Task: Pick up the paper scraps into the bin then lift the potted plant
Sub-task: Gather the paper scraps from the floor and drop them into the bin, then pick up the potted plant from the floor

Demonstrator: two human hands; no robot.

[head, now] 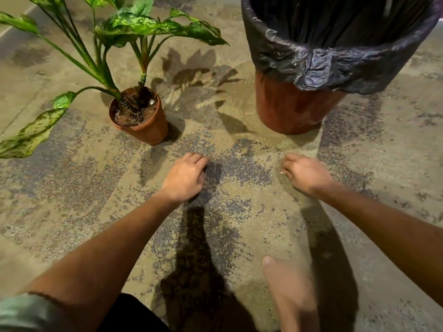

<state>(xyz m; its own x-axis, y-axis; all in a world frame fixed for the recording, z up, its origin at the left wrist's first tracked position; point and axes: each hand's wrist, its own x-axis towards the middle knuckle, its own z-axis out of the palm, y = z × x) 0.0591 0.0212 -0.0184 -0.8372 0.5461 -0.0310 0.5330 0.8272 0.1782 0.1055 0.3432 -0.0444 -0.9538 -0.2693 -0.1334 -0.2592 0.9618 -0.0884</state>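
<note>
1. Nearest to the lens is a bare foot [291,298], big toe pointing up the frame, planted on the mottled concrete floor [79,192]. Next to it sits a dark patch of shorts and, in the bottom left corner, a bit of pale green sleeve [21,312].
2. Both bare forearms reach forward and down from there, hands low over the floor.
3. Left hand [184,177] hangs knuckles-up with the fingers curled under towards the ground. Can't see anything in it, and honestly can't tell if the fingertips are pinching something underneath.
4. Right hand [305,173] is curled too, thumb and fingers drawn together, with a tiny pale sliver [282,173] poking out at the fingertips (looks like a paper scrap, though it's too small to swear by).
5. Potted plant [141,116] stands upright on the floor beyond the left hand, well clear of it: small terracotta-coloured pot, soil showing, long speckled green leaves fanning off to the left and top.
6. Bin [294,104] stands beyond the right hand, to the right of the plant and apart from it. It's a reddish-brown tub with a black liner bag [335,63] folded over the rim. Inside is too dark to make out.
</note>
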